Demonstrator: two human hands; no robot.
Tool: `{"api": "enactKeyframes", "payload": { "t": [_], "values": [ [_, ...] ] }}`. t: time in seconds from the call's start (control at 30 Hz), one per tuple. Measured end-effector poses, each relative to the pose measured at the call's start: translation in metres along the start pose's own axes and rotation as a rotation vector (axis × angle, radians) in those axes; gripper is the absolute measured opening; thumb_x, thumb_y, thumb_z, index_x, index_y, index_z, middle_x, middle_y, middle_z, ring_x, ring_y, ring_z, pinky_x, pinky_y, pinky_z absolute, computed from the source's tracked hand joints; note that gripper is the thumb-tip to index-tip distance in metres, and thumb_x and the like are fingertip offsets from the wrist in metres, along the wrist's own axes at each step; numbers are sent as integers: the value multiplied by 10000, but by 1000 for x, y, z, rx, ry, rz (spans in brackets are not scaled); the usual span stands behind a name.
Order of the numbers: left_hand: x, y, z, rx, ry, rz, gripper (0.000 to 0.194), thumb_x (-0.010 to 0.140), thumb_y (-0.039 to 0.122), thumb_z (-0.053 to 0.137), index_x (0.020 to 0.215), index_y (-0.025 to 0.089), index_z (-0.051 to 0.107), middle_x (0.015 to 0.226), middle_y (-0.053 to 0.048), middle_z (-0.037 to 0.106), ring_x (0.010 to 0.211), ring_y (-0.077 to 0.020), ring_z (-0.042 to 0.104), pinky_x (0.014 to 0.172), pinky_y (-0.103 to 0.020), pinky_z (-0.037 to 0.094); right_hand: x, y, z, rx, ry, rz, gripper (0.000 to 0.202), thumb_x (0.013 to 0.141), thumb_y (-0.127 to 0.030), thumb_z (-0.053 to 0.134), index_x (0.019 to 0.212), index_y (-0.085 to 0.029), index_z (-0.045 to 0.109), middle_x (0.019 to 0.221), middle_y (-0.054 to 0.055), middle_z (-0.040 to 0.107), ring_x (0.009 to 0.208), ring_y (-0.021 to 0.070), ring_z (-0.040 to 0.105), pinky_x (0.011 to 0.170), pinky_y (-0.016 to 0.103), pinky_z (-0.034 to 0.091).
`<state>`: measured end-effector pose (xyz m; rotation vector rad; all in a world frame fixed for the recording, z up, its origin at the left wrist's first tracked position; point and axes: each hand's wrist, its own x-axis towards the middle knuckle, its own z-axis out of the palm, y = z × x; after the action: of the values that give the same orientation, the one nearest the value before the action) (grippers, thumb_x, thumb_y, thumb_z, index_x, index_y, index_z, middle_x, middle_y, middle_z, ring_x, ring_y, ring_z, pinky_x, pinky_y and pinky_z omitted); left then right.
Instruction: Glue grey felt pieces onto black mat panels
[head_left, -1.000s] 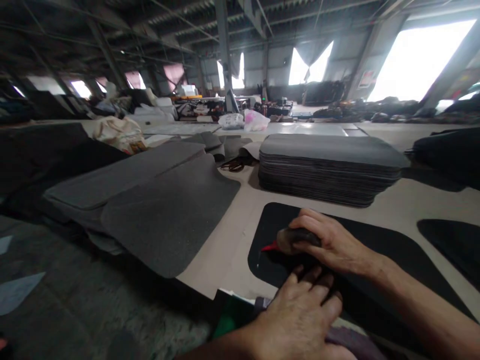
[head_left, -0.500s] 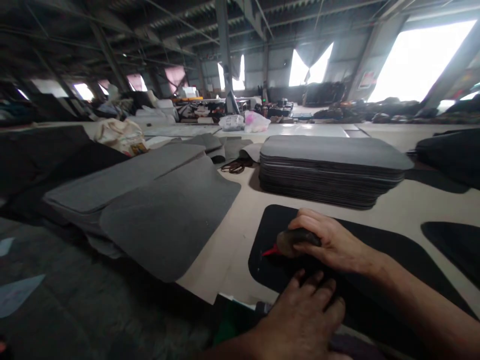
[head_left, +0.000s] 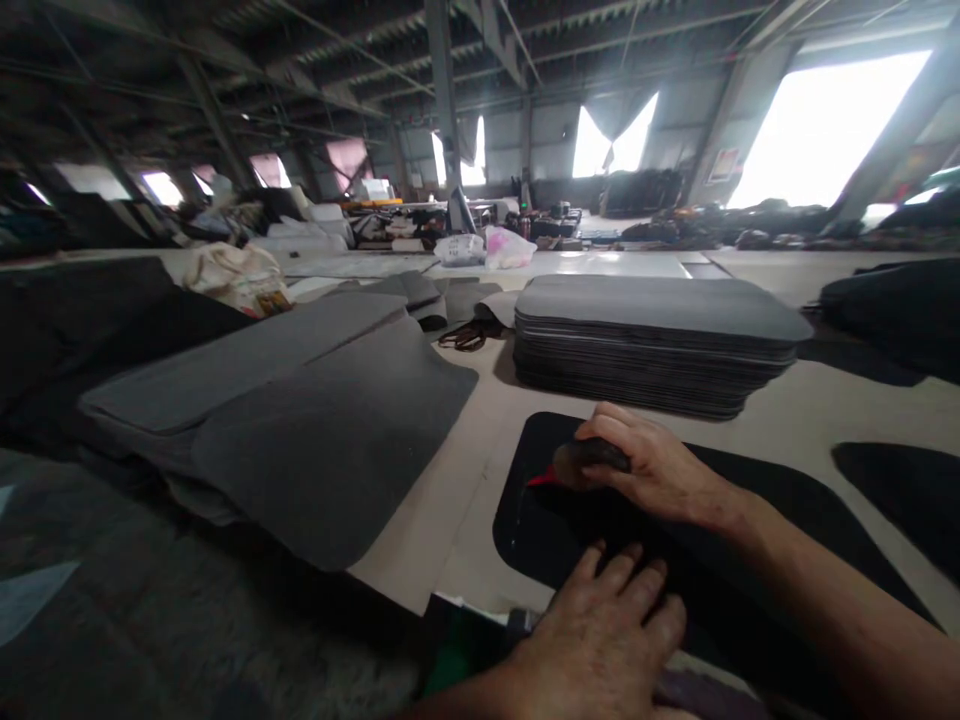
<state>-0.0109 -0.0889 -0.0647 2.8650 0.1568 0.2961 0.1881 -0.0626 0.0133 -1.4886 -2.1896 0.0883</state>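
My right hand (head_left: 660, 465) is closed around a dark squeeze bottle (head_left: 581, 460) with a red pointed nozzle. The bottle lies tilted over the left part of a black, round-cornered sheet (head_left: 555, 525), its tip close to the surface. Behind the tip, a thin pale line runs down the sheet toward me. My left hand (head_left: 611, 625) rests with fingers spread on the sheet's near edge, below the bottle. My right forearm and left hand hide some of the sheet.
A thick stack of grey-topped sheets (head_left: 660, 305) stands beyond the black sheet. Larger grey sheets (head_left: 337, 430) overhang the table edge at left. Another black sheet (head_left: 907, 490) lies at right. Brown scissor-like handles (head_left: 466, 337) lie near the stack, and plastic bags (head_left: 510, 247) sit farther back.
My right hand has moved the bottle slightly away from me, and the pale line behind its tip shows longer. My left hand stays nearly in place.
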Motion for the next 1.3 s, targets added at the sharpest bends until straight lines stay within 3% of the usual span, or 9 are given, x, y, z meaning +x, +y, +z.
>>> {"api": "enactKeyframes", "payload": {
  "t": [0.27,0.47,0.67,0.87,1.1,1.3],
  "values": [
    [1,-6,11,119,28,27,795,949,751,346,1482,165,414,1590,-118,401,1507,-291,279,1241,-491,223,30,32,5,-306,99,52,170,884,-188,648,1036,-200,572,1026,61,557,926,227,547,781,335,419],
    [2,-11,18,110,0,37,652,1000,616,404,1488,183,390,1607,-108,372,1506,-298,285,1224,-529,275,46,46,2,-342,110,150,226,852,-192,662,1065,-201,588,1030,61,577,962,241,566,783,338,420],
    [3,-12,21,107,-13,33,622,989,556,483,1484,190,392,1603,-111,379,1500,-302,300,1222,-534,287,44,41,-1,-307,135,165,252,843,-191,673,1072,-214,571,1049,45,582,962,223,567,776,319,412],
    [2,-13,24,118,19,39,603,1005,564,432,1475,185,406,1595,-115,392,1504,-299,291,1221,-524,282,33,31,1,8,67,65,245,802,-126,668,990,-234,554,992,-12,564,900,166,558,766,284,400],
    [6,-12,21,116,4,33,587,1000,564,447,1456,196,441,1586,-109,408,1476,-310,347,1207,-527,309,42,48,-1,-245,107,172,245,840,-168,662,1059,-215,562,1046,29,572,942,198,557,773,310,405],
    [5,-15,25,30,-13,12,582,1014,569,404,1477,217,418,1602,-101,381,1499,-309,306,1232,-549,271,41,58,-1,-298,128,219,239,864,-201,634,1091,-211,560,1066,57,581,991,225,564,810,329,425]
  ]
}}
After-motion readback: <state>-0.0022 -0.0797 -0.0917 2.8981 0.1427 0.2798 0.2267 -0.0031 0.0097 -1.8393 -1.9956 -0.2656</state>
